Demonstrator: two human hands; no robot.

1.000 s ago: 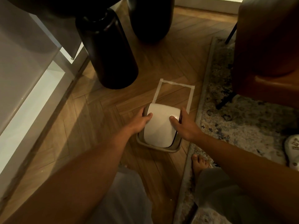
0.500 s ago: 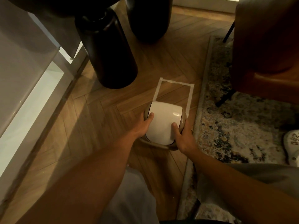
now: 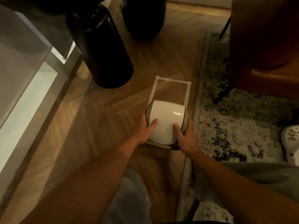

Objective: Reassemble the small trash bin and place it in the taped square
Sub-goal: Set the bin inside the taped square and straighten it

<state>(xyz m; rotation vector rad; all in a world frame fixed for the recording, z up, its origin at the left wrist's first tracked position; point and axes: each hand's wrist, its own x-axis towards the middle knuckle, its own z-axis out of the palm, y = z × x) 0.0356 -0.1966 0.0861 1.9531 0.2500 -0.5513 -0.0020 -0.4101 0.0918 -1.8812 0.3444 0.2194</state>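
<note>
On wood floor (image 3: 100, 126), both hands' fingers (image 3: 152, 123) clasp the trash bin (image 3: 166, 120) at the taped square (image 3: 171, 89).

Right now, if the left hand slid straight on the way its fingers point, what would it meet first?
The left hand already touches the bin; beyond that, probably the taped square, though depth is unclear.

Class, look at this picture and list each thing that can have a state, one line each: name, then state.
Small beige trash bin with white swing lid: lid on, upright, held.
White taped square on the wood floor: far part uncovered.
Left hand: grip on bin's side.
Right hand: grip on bin's other side.
</note>
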